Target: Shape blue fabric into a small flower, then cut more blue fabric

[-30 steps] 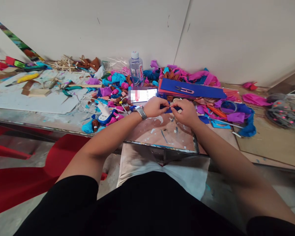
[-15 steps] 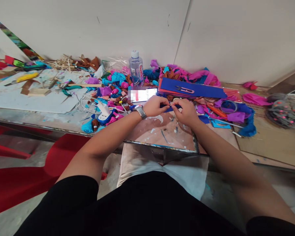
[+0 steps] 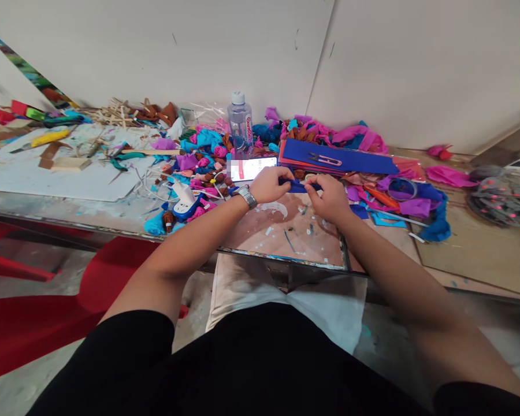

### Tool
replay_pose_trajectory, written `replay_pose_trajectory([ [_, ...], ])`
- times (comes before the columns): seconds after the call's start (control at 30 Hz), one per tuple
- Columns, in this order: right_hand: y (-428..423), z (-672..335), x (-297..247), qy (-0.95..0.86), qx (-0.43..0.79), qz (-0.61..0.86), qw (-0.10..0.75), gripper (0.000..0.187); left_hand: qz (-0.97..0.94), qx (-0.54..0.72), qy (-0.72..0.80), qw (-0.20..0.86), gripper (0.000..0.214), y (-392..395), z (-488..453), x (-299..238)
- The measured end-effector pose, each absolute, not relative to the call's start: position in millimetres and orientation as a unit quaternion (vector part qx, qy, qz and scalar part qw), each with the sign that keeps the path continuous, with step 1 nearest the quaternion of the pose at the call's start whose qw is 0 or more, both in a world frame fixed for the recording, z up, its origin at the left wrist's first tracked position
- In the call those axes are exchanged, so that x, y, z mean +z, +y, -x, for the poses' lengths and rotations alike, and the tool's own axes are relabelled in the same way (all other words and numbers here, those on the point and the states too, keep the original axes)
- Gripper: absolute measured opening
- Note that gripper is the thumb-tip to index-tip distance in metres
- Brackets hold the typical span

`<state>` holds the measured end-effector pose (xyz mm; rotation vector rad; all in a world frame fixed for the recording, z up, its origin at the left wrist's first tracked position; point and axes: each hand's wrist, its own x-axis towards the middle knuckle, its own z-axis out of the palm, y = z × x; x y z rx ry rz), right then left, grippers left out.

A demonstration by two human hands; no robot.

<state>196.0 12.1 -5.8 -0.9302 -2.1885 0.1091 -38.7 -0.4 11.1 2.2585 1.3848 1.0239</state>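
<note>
My left hand [image 3: 269, 184], with a metal watch at the wrist, and my right hand [image 3: 328, 197] are both closed on a small strip of dark blue paper [image 3: 301, 186] stretched between them, just above the brown work board [image 3: 286, 231]. A lit phone [image 3: 251, 168] lies right behind my left hand. Flat blue sheets [image 3: 342, 159] with small snips on top lie behind my right hand.
Heaps of pink, blue, purple and brown crepe scraps [image 3: 199, 156] cover the table. A water bottle [image 3: 240, 120] stands at the back. A blue-white power strip [image 3: 184, 202] lies left of my arm, pliers [image 3: 123, 157] further left. A red plastic chair [image 3: 47, 300] sits below left.
My hands have drawn slightly apart and lifted a little, so the dark blue strip now shows stretched between them. Everything else on the table is as before.
</note>
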Motion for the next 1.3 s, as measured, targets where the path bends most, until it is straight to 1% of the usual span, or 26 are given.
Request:
replay_pose_trajectory([
  [0.17, 11, -196, -5, -0.843, 0.044, 0.379, 0.378, 0.018, -0.758, 0.367, 0.516, 0.156, 0.029, 3, 42, 12],
  [0.27, 10, -196, -4, -0.853, 0.05, 0.366, 0.368, 0.019, -0.786, 0.363, 0.462, 0.19, 0.03, 1, 42, 14],
  [0.4, 9, -194, -4, -0.864, 0.068, 0.345, 0.359, 0.021, -0.843, 0.311, 0.391, 0.201, 0.025, -3, 40, 14],
  [0.63, 9, -194, -2, -0.87, 0.073, 0.338, 0.353, 0.02, -0.84, 0.308, 0.405, 0.187, 0.025, 0, 41, 11],
  [0.77, 8, -194, -2, -0.874, 0.064, 0.327, 0.354, 0.02, -0.846, 0.295, 0.397, 0.2, 0.024, -1, 40, 10],
  [0.93, 12, -195, -6, -0.84, 0.06, 0.366, 0.397, 0.017, -0.792, 0.366, 0.44, 0.211, 0.023, -2, 40, 13],
  [1.0, 13, -196, -8, -0.818, 0.064, 0.381, 0.425, 0.017, -0.757, 0.413, 0.469, 0.192, 0.017, 0, 42, 14],
  [1.07, 13, -196, -8, -0.799, 0.069, 0.395, 0.448, 0.017, -0.716, 0.456, 0.494, 0.186, 0.006, 2, 44, 14],
  [1.1, 13, -196, -8, -0.79, 0.07, 0.401, 0.457, 0.017, -0.698, 0.47, 0.504, 0.195, 0.006, 3, 45, 13],
  [1.23, 10, -196, -2, -0.772, 0.062, 0.409, 0.483, 0.017, -0.661, 0.483, 0.509, 0.268, 0.042, 8, 45, 10],
  [1.3, 9, -196, 0, -0.77, 0.059, 0.41, 0.485, 0.016, -0.648, 0.481, 0.498, 0.318, 0.051, 8, 43, 10],
])
